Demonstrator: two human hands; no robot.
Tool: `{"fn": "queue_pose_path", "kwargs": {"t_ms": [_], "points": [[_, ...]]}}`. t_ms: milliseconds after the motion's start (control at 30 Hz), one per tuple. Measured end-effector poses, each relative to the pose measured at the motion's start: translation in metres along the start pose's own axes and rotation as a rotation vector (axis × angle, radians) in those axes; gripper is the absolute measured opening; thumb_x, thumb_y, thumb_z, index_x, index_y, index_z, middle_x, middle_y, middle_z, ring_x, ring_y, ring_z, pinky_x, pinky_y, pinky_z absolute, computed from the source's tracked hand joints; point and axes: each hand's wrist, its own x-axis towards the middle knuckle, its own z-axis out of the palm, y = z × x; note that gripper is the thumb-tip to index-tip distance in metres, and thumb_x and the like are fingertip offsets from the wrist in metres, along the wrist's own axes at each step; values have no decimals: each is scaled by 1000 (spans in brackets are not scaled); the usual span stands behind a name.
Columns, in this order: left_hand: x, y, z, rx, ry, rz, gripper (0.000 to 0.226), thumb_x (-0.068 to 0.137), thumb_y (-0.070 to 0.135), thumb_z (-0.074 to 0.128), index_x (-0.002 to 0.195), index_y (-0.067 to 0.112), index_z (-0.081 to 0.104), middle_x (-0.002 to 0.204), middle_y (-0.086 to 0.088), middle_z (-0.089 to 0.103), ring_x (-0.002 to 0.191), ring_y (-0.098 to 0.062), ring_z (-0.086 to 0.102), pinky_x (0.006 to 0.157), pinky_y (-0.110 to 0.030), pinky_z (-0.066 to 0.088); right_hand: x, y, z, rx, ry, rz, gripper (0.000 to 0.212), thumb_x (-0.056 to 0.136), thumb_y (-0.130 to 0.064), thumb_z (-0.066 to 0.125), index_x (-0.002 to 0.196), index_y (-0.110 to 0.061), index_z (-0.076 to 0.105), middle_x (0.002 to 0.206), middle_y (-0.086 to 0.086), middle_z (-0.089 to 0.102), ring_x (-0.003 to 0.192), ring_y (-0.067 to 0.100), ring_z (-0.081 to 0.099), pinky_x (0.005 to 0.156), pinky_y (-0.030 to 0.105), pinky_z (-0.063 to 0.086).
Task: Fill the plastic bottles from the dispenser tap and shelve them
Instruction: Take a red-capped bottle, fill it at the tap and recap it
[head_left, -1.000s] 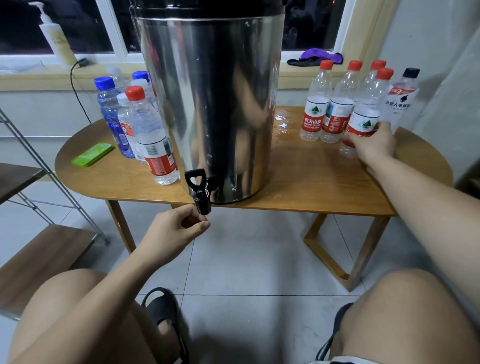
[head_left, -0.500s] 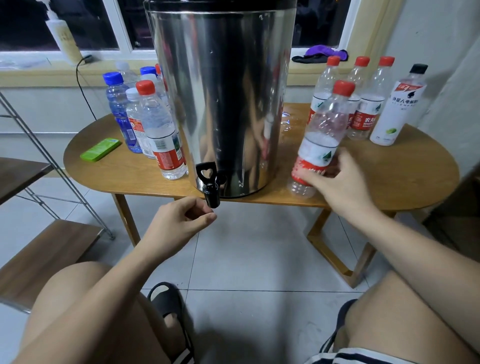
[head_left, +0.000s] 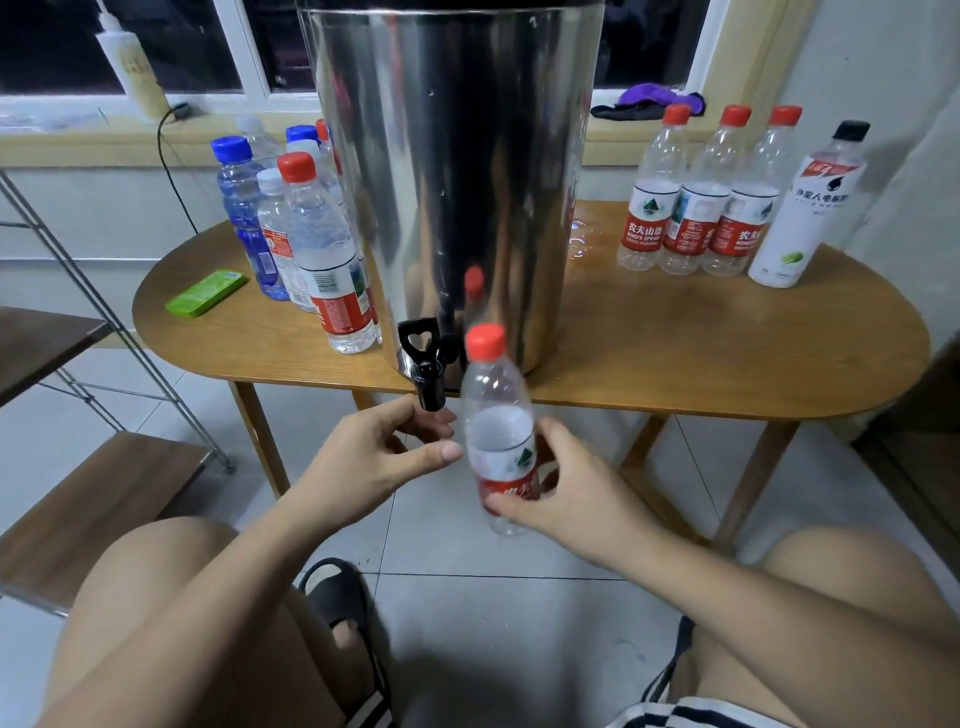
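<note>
My right hand (head_left: 566, 493) grips an empty, red-capped plastic bottle (head_left: 496, 415) by its lower half, upright, just right of the black tap (head_left: 427, 364). The tap juts from the base of a tall steel dispenser (head_left: 457, 171) on the wooden table (head_left: 701, 343). Beside the bottle, just below the tap, my left hand (head_left: 374, 457) hovers with relaxed fingers and thumb reaching toward it, holding nothing. Three empty red-capped bottles (head_left: 696, 202) and a white black-capped bottle (head_left: 805, 208) stand at the table's right. Several capped bottles (head_left: 306, 244) cluster to the left of the dispenser.
A green flat object (head_left: 207, 292) lies at the table's left end. A metal-framed rack with wooden shelves (head_left: 88, 499) stands at the left. A pump bottle (head_left: 132, 62) and dark cloth (head_left: 649, 101) sit on the windowsill. My knees and a black sandal (head_left: 337, 597) are below.
My right hand took a red-capped bottle from the right-hand group and carried it left and down, off the table, to beside the tap. My left hand opened its fingers toward the bottle.
</note>
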Motion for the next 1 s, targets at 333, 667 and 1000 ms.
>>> {"fn": "queue_pose_path", "kwargs": {"t_ms": [333,667,1000], "points": [[-4,8,9,-93,-126,-54,34,88,38,87,118,26,75,114,9,78,105,-10,74,92,-37,60,-1,6,10,-144,-279,-10,66,77,-55,91,128,-41,52,119,-21,67,104,2,66,87,27,59],[-3,5,7,-121,-120,-27,37,90,39,84,124,27,75,118,8,79,113,-13,75,100,-39,60,4,8,6,-112,-273,-11,71,79,-60,90,137,-43,54,132,-23,66,115,1,65,98,30,58],[-5,-4,3,35,-174,22,32,91,20,88,117,37,81,121,17,77,112,-11,73,92,-39,63,7,17,5,-281,-300,-38,84,77,-63,88,149,-38,54,143,-17,63,125,4,61,104,33,56]]}}
